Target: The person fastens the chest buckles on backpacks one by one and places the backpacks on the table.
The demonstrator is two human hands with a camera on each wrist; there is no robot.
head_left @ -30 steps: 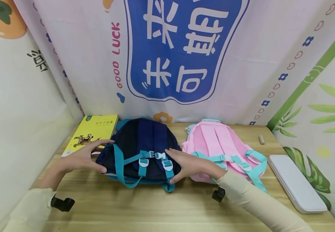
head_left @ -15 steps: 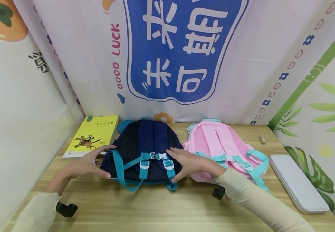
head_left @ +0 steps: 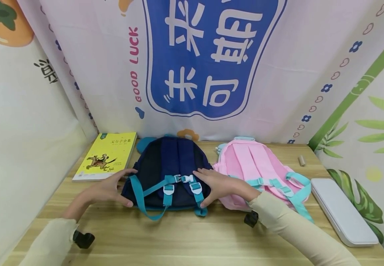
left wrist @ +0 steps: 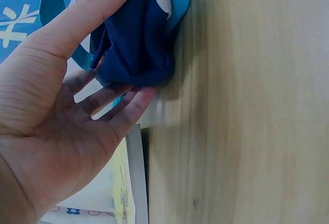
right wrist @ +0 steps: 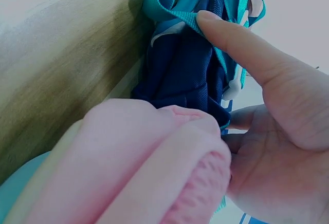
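Note:
A navy backpack with teal straps and white buckles lies on the table, its strap side up. My left hand touches its left side, thumb and fingers spread apart. In the left wrist view, the thumb of that hand lies along the bag and the fingers extend past its corner. On the other side my right hand rests against the right edge, thumb near the teal strap. Its fingertips are partly hidden behind the bag in the right wrist view. A pink backpack lies close beside, partly under the right forearm.
A yellow book lies at the back left of the wooden table. To the right are a white flat case and a small tan cylinder. A printed cloth hangs behind the table.
The navy backpack has shifted slightly to the right, closer to the pink one. My left hand has moved right with it; my right hand has barely moved.

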